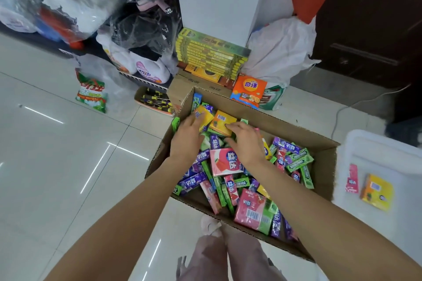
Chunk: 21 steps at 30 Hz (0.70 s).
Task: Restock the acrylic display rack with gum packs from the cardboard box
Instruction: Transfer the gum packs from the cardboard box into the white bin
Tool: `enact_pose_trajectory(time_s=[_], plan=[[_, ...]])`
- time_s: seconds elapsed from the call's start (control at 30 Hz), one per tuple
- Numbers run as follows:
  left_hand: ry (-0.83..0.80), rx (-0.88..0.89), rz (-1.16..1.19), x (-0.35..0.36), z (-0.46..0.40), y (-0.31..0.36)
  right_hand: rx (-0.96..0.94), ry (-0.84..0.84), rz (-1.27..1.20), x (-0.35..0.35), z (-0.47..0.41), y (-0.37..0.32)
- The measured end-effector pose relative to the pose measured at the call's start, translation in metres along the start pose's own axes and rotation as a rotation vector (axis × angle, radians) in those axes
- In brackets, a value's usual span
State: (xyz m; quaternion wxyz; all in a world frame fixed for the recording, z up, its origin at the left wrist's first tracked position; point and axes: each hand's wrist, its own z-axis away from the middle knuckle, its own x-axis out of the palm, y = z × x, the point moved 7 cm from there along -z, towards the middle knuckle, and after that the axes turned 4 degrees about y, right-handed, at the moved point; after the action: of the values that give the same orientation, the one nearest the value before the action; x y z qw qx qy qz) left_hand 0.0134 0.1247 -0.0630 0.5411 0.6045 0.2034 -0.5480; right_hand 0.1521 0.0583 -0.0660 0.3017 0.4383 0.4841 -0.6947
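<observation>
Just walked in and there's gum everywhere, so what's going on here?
A person is reaching into a cardboard box full of mixed gum packs on the floor. The left hand rests on a yellow pack and the right hand touches an orange-yellow pack at the far end. A pink pack and a yellow pack already lie on the white surface to the right.

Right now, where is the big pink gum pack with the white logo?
In the head view the big pink gum pack lies on top of the loose gum in the cardboard box, near its middle, between the person's two forearms and just below the right hand.
</observation>
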Motion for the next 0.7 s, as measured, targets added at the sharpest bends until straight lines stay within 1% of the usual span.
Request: enact_pose_trajectory(time_s=[0.13,0.2,0.3,0.33,0.4,0.47,0.57,0.7], plan=[[0.07,0.045,0.014,-0.007,0.0,0.005,0.006,-0.027,-0.007,0.006,-0.006,-0.006],[0.07,0.071,0.041,-0.009,0.001,0.007,-0.021,0.0,-0.007,0.002,-0.006,-0.011],[0.098,0.105,0.16,-0.018,0.009,0.01,-0.074,0.068,-0.004,-0.021,0.002,-0.014],[0.111,0.102,0.197,-0.022,0.013,0.01,-0.051,0.083,-0.042,-0.031,0.006,-0.01],[0.11,0.061,0.268,-0.03,0.022,0.012,0.033,0.095,-0.207,-0.048,0.017,0.003],[0.071,0.019,0.333,-0.031,0.029,0.021,0.087,0.124,-0.374,-0.066,0.033,0.017],[-0.009,0.066,0.451,-0.029,0.038,0.062,0.12,0.205,-0.477,-0.097,0.062,0.039],[-0.058,0.164,0.499,-0.017,0.053,0.143,0.203,0.366,-0.545,-0.144,0.109,0.088]])
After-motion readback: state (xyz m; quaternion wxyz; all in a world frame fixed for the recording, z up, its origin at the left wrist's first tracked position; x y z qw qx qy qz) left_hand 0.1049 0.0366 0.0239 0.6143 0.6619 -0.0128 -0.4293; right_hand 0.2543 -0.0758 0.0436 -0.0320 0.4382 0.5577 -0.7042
